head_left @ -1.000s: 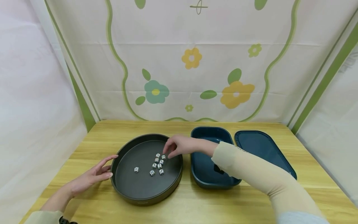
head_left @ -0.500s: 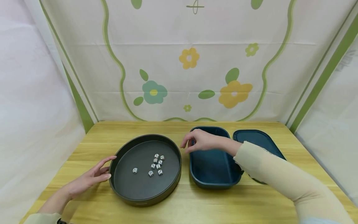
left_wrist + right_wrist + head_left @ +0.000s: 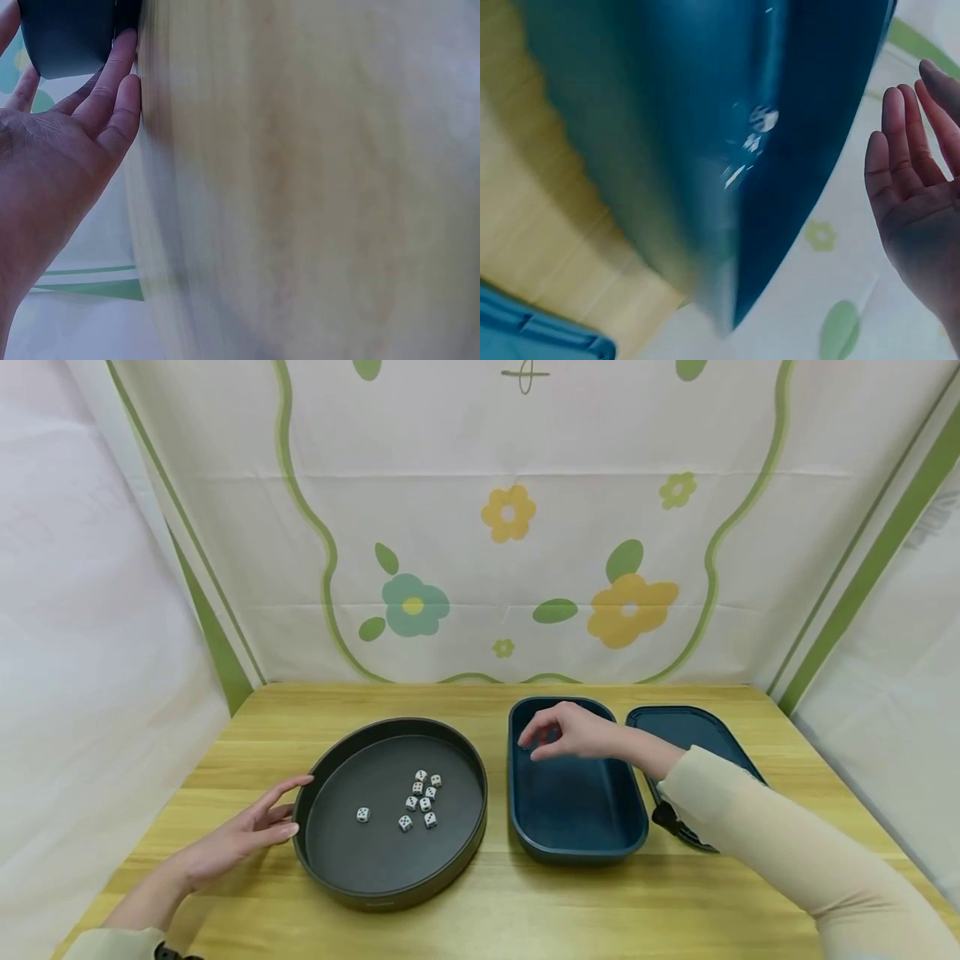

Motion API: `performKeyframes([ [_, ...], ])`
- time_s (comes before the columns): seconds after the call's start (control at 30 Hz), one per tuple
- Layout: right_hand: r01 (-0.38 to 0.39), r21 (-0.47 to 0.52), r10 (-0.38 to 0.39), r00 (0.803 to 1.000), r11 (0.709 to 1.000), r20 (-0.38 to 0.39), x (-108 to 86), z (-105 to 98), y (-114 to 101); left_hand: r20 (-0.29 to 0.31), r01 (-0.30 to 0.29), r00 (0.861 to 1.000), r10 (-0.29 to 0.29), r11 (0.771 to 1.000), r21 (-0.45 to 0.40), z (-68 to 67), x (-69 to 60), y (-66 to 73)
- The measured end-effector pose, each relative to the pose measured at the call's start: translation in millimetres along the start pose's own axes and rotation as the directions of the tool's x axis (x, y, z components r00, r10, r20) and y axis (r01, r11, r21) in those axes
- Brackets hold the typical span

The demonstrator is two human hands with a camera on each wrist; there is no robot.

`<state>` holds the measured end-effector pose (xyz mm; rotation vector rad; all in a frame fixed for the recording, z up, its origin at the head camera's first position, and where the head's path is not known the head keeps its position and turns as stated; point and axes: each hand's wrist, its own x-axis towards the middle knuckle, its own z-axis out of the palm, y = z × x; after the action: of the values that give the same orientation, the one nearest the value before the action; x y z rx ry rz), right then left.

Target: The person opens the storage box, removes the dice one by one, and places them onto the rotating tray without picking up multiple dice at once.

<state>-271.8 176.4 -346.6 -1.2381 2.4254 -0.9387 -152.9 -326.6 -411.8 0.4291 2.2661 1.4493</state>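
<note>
My left hand (image 3: 240,839) rests its fairly straight fingers against the left side of a round dark pan (image 3: 390,900), index fingertip at the rim and thumb at the outer wall. Inside the pan lie several white dice (image 3: 417,788), mostly bunched right of centre, with a lone die (image 3: 363,815) to the left. My right hand (image 3: 573,731) hovers over the back of a dark blue rectangular container (image 3: 577,852). In the right wrist view its fingers (image 3: 894,127) are extended and hold nothing visible. A small blurred whitish thing (image 3: 763,118), possibly a die, shows against the container.
A dark blue lid (image 3: 678,722) lies on the wooden table (image 3: 495,910) right of the container, partly hidden by the right forearm. White fabric with printed flowers (image 3: 502,443) stands behind the table, and plain white fabric flanks it.
My right hand has moved from above the dice in the pan rightward to over the blue container. The left hand stays at the pan's side; the visible dice keep their places.
</note>
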Motion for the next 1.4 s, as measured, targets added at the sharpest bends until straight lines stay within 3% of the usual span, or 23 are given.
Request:
performKeyframes([
  [0.4,-0.154,-0.075,0.157,0.987,0.985,0.028,-4.9,6,38,0.005,-0.007,1.000,0.007,1.000,-0.007,0.3,-0.5,-1.5],
  [0.8,-0.163,-0.065,0.166,0.984,0.985,0.056,1.5,21,50,-0.002,0.003,1.000,-0.003,1.000,0.002,1.6,0.4,0.1],
  [1.4,-0.120,-0.009,0.120,0.989,0.993,0.081,-8.0,21,58,0.001,0.005,1.000,-0.005,1.000,-0.007,1.5,-0.2,0.4],
])
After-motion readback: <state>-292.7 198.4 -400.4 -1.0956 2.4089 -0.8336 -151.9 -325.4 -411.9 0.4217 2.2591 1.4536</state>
